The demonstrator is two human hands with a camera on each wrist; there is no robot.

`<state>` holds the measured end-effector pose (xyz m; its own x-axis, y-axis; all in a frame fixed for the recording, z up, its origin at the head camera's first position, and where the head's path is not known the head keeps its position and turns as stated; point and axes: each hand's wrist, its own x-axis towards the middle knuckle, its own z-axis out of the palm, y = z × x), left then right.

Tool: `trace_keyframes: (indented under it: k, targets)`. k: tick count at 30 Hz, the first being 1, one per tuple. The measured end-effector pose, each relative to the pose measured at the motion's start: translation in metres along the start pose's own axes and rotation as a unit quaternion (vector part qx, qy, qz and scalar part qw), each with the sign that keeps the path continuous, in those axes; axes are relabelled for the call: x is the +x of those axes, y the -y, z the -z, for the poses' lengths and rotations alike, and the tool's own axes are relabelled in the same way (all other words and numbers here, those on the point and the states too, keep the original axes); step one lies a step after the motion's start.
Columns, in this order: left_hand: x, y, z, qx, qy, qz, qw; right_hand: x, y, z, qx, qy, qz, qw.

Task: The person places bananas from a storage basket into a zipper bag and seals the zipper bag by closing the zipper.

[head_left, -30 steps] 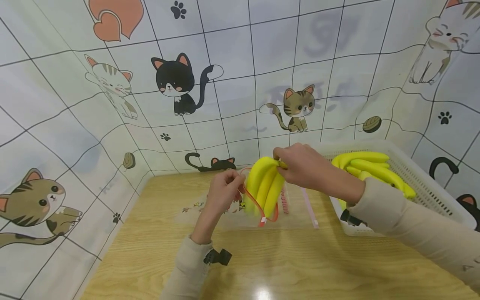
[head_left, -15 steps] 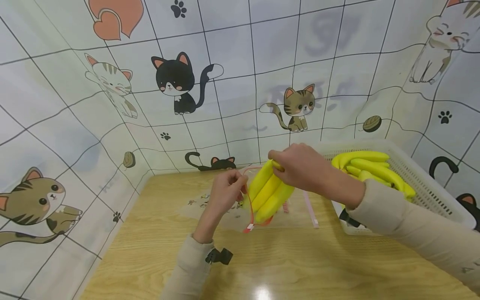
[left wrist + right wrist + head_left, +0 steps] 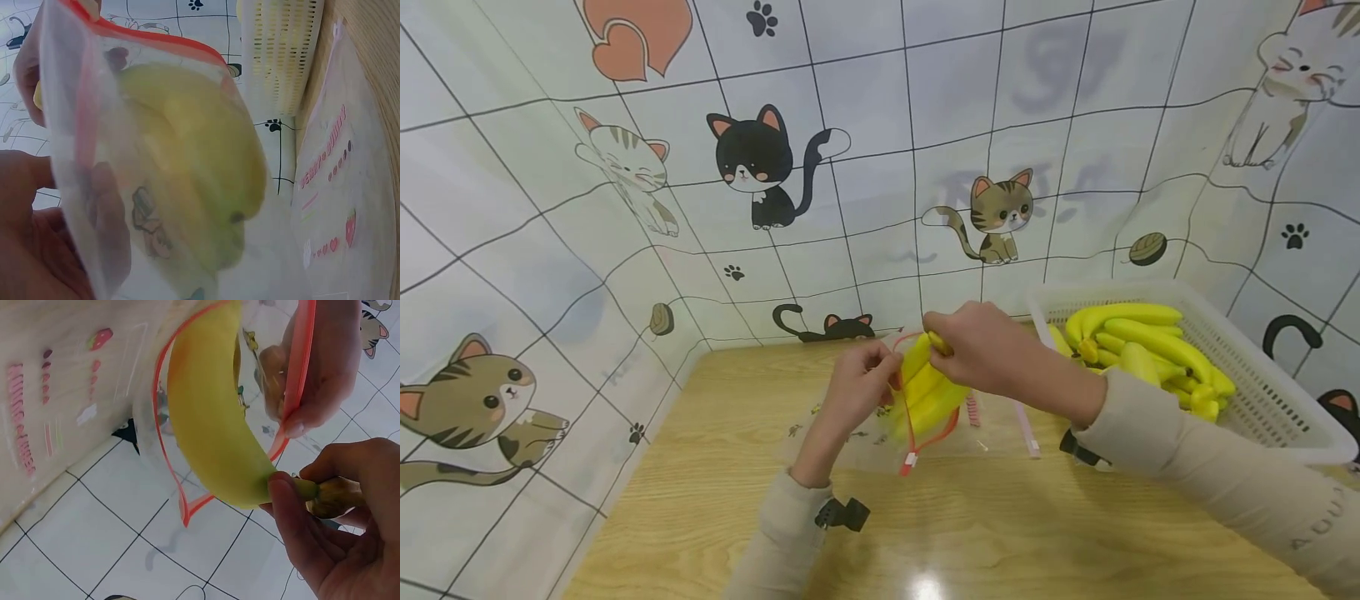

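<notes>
My right hand [image 3: 973, 346] grips a bunch of yellow bananas [image 3: 931, 398] by its stem end. In the right wrist view the thumb and fingers close round the stem, and the nearest banana [image 3: 209, 412] reaches through the red-edged mouth of a clear zip bag [image 3: 300, 369]. My left hand [image 3: 861, 379] pinches the bag's rim on the left side, holding the mouth apart. Through the frosted plastic in the left wrist view, the lower part of the bunch [image 3: 194, 156] shows inside the bag. A white slider [image 3: 912, 459] hangs at the rim's near end.
A white perforated basket [image 3: 1285, 417] with several banana bunches [image 3: 1150, 342] stands at the right. Another clear bag with a pink zip strip [image 3: 1027, 429] lies flat on the wooden table [image 3: 715, 500]. Cat-patterned walls [image 3: 880, 167] enclose the back and sides.
The banana bunch has moved left and down into the bag's mouth, with my right hand following it. My left hand keeps its pinch on the rim and has shifted slightly right.
</notes>
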<state>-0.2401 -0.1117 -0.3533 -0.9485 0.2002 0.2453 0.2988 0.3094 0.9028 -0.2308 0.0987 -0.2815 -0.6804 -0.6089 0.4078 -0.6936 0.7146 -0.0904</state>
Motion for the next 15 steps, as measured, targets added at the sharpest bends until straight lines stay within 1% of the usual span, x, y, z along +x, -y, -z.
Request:
trace_keyframes:
  k: [6,10,15]
  targets:
    - [-0.001,-0.004,0.003,0.004,-0.001,-0.002,1.0000,-0.002,0.006,-0.007,0.040,-0.004,0.016,0.9991]
    - [0.000,-0.005,0.005,-0.004,0.000,-0.005,1.0000,-0.003,0.010,-0.013,0.068,-0.001,0.026,0.9973]
    - [-0.001,-0.003,0.006,-0.016,0.009,-0.013,0.9998,-0.002,0.012,-0.021,0.080,0.001,0.030,0.9963]
